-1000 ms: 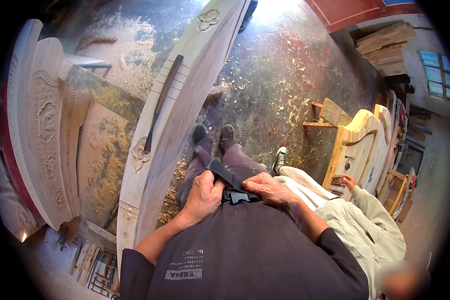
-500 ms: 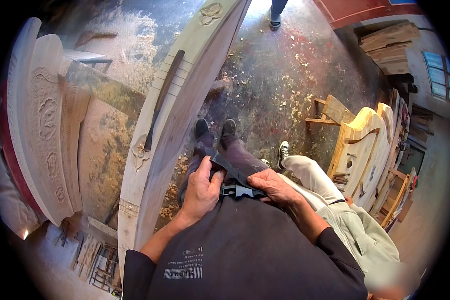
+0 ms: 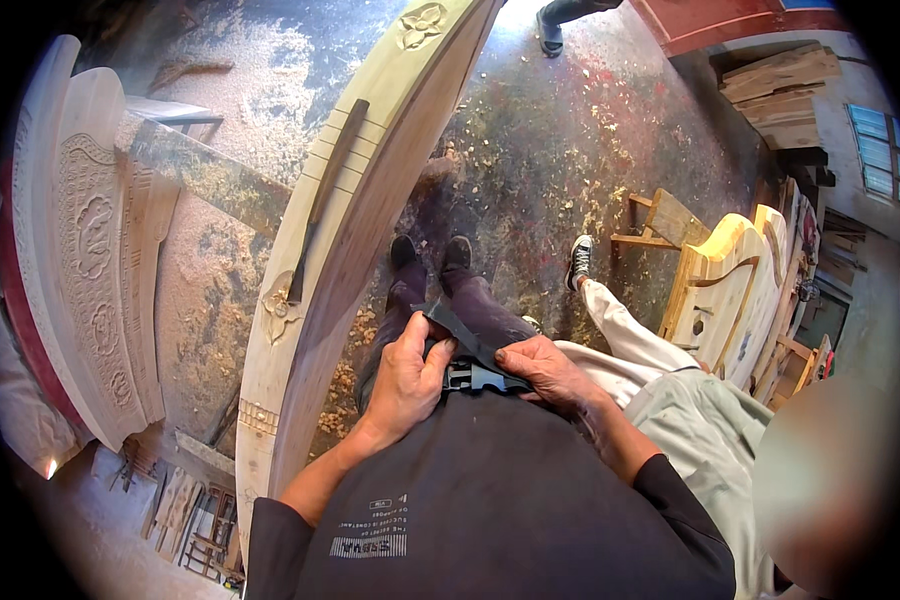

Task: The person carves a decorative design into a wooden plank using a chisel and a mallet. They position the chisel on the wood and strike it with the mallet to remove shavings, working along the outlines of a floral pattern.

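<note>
Now the flat black strap [image 3: 460, 333] slants across the wearer's waist just above a plastic buckle [image 3: 475, 378], pinched in both hands. The left hand [image 3: 402, 375] reaches nearer its upper end than a second ago, apparently regripping, while the right hand [image 3: 548, 372] clasps lower down; leftward, a carved wooden beam [image 3: 360, 240] carries a slim dark tool [image 3: 335, 165].

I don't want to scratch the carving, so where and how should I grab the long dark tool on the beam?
Probably grip the dark tool by its thicker far half, from above: it lies along the beam, its near end at the carved flower.
</note>
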`<state>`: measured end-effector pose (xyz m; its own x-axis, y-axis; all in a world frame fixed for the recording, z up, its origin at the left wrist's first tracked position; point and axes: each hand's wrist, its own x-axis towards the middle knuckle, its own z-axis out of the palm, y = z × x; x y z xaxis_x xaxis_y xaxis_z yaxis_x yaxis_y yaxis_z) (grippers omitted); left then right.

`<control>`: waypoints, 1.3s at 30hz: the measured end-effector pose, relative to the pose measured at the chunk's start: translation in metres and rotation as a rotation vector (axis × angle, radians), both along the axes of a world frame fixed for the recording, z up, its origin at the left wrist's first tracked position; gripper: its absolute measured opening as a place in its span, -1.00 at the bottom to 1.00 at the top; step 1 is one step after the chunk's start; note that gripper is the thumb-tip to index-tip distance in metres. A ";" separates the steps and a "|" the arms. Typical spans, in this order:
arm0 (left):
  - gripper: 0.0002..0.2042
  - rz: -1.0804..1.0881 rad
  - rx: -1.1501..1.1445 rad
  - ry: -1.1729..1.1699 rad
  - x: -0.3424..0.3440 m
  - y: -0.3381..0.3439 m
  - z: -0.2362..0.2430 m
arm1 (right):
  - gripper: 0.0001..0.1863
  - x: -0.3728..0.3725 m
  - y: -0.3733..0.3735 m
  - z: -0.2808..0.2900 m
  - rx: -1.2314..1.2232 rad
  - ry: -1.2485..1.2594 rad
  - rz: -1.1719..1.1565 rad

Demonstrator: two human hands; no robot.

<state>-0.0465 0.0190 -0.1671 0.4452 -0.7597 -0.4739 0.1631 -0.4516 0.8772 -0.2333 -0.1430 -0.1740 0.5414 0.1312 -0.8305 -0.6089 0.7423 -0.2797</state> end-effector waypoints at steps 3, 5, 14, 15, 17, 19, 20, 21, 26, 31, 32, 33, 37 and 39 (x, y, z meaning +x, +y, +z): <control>-0.90 -0.002 0.026 0.008 0.000 -0.004 0.005 | -0.60 0.007 0.002 0.004 0.012 -0.018 -0.026; -0.90 -0.020 0.051 -0.003 -0.001 -0.005 0.005 | -0.60 0.010 0.002 0.005 0.011 -0.021 -0.018; -0.93 -0.038 0.060 -0.071 -0.010 -0.009 -0.011 | -0.60 0.019 -0.001 0.004 -0.020 -0.037 0.088; -0.94 -0.025 0.047 -0.069 -0.011 -0.010 -0.012 | -0.59 0.019 0.000 0.004 -0.021 -0.024 0.077; -0.93 -0.020 0.041 -0.025 -0.012 -0.009 -0.016 | -0.58 0.019 0.000 0.005 -0.023 0.003 0.057; -0.90 -0.033 0.055 0.059 -0.010 -0.003 -0.021 | -0.57 0.008 -0.012 -0.003 -0.009 0.059 0.159; -0.89 -0.056 0.066 0.164 -0.009 -0.005 -0.023 | -0.57 0.002 -0.022 -0.011 -0.006 0.081 0.217; -0.87 -0.074 0.074 0.265 -0.005 -0.006 -0.024 | -0.57 -0.005 -0.028 -0.016 -0.028 0.047 0.242; -0.81 -0.254 0.205 0.259 0.013 -0.019 -0.028 | -0.63 -0.054 -0.031 -0.030 -0.430 -0.076 0.357; -0.80 -0.037 0.178 0.301 0.040 0.010 -0.024 | -0.60 -0.054 -0.008 -0.068 -0.627 0.186 -0.223; -0.79 0.018 0.188 0.340 0.041 0.020 -0.029 | -0.59 -0.047 -0.004 -0.071 -0.648 0.196 -0.232; -0.79 0.069 0.188 0.382 0.041 0.027 -0.031 | -0.59 -0.046 -0.003 -0.074 -0.678 0.209 -0.243; -0.83 -0.089 0.252 -0.580 0.055 0.059 -0.013 | -0.62 -0.038 -0.009 -0.085 -1.378 0.145 0.359; -0.76 -0.057 0.339 -0.810 0.059 0.066 0.008 | -0.75 0.003 -0.010 -0.059 -1.577 0.143 0.323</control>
